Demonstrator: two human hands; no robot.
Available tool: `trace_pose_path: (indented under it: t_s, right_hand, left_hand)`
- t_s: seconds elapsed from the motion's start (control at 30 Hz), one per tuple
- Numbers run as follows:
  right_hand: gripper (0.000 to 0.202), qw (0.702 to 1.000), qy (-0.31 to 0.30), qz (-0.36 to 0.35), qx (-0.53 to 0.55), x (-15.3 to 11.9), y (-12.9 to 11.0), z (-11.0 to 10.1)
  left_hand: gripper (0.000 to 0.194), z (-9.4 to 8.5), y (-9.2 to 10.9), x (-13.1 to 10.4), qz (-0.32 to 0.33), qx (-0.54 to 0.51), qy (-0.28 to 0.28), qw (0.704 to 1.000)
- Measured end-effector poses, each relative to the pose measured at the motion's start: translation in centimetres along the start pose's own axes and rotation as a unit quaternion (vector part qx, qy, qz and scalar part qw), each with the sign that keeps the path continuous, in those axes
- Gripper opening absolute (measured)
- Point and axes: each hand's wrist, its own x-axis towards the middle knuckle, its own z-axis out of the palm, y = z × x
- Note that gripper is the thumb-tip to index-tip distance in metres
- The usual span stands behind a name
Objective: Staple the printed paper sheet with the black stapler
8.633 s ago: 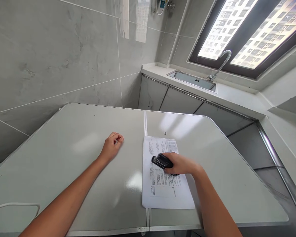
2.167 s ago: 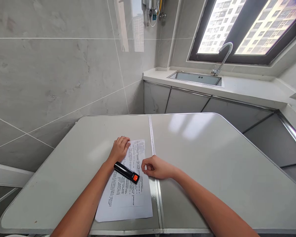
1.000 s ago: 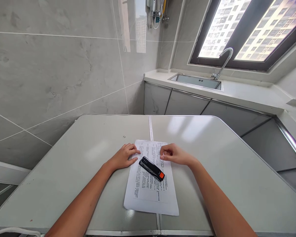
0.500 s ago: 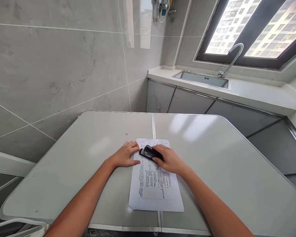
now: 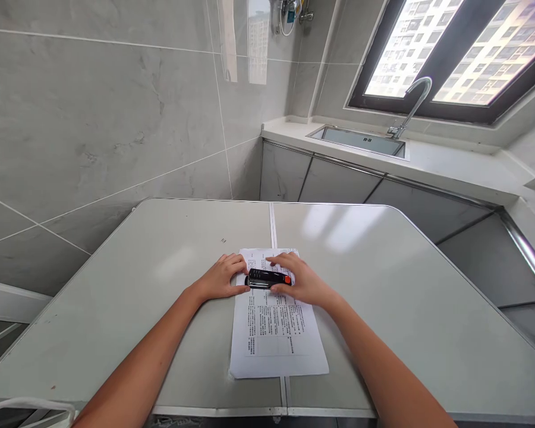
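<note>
A black stapler with a red spot at its right end lies on its side across printed sheets of paper. The sheets rest on the pale table, over its middle seam. My right hand is around the stapler's right end, thumb below it and fingers above, spread apart rather than wrapped round it. My left hand is at the paper's left edge, its thumb and fingers parted, with the tips close to the stapler's left end.
Behind the table stands a grey tiled wall. At the back right is a white counter with a sink and a curved faucet under a window. A white frame shows at the lower left.
The stapler has turned from slanting to nearly level, and its red spot now shows. My right hand has loosened, its fingers spreading. The camera view has shifted slightly.
</note>
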Motion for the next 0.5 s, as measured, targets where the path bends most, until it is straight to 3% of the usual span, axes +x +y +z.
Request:
trace_pose_path:
  t_s: [0.1, 0.2, 0.3, 0.5]
  right_hand:
    - [0.038, 0.990, -0.008, 0.099, 0.099, -0.2, 1.3, -2.2]
    - [0.022, 0.955, -0.065, 0.173, 0.232, -0.3, 2.3, -3.2]
    - [0.040, 0.927, -0.097, 0.196, 0.303, -0.4, 2.9, -2.9]
    - [0.058, 0.916, -0.110, 0.216, 0.319, -0.4, 3.3, -2.4]
  left_hand:
    - [0.030, 0.0, -0.2, 0.0, -0.001, -0.009, -0.007, 1.000]
    - [0.031, 0.0, -0.3, 0.1, -0.007, -0.024, -0.012, 1.000]
    - [0.030, 0.0, -0.4, 0.1, -0.012, -0.034, -0.013, 0.999]
    - [0.030, 0.0, -0.3, 0.2, -0.013, -0.036, -0.013, 0.999]
